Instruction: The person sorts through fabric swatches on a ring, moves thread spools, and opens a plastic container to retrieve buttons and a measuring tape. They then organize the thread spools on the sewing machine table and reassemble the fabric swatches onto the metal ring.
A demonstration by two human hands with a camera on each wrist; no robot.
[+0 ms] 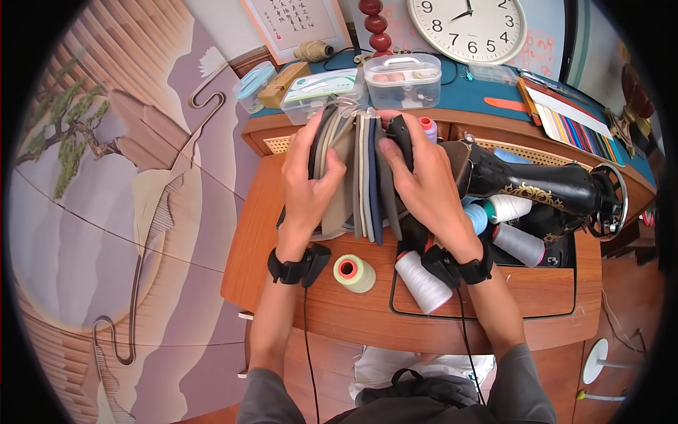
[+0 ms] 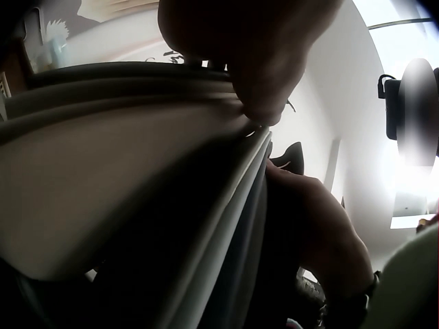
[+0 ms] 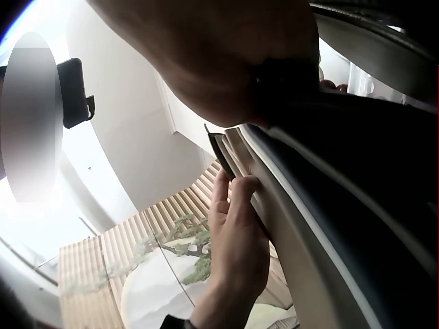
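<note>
A thick bundle of fabric swatches [image 1: 364, 184], in grey, beige, white and navy, hangs fanned out between my two hands, with a metal ring [image 1: 346, 103] at its top. My left hand [image 1: 311, 180] grips the dark and beige pieces at the left, thumb on their inner side. On the other side my right hand [image 1: 428, 185] pinches the dark pieces, its thumb laid across them. Both wrist views look up along the cloth layers [image 2: 116, 164]; the left hand [image 3: 236, 240] also shows beyond the swatches in the right wrist view.
Right of the swatches stands a black sewing machine [image 1: 533, 180] with several thread cones around it. A pale yellow cone [image 1: 354, 273] and a white cone [image 1: 424, 283] are near the table's front. Clear plastic boxes [image 1: 402, 88] line the blue-topped shelf behind, below a wall clock [image 1: 467, 28].
</note>
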